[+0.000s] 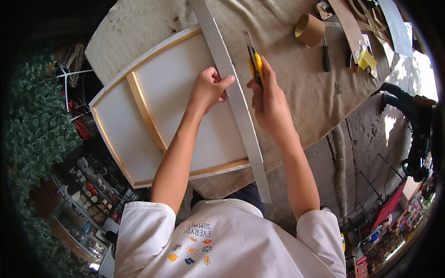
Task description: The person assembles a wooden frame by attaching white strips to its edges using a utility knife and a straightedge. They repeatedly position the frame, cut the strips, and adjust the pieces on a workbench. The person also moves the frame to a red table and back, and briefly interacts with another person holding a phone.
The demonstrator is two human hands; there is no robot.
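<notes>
A stretched canvas (181,69) lies back side up on the cloth-covered table, its wooden stretcher bars and one crossbar (146,109) showing. Along its right edge runs a long grey metal straightedge (243,113), which sticks out past the canvas at both ends. My left hand (208,90) is closed at the straightedge, thumb on top of it and fingers curled at its inner side; the fingertips are partly hidden. To the right, my right hand (269,99) grips a yellow and black utility knife (256,65). Its blade is slid out and points away from me, apart from the canvas.
A roll of brown tape (309,30) and a black-handled screwdriver (326,58) lie at the far right of the wrinkled beige cloth (296,88). Beyond them are flat strips (347,23) and a yellow piece (366,59). Leafy greenery (39,111) and crowded shelves (92,194) stand left.
</notes>
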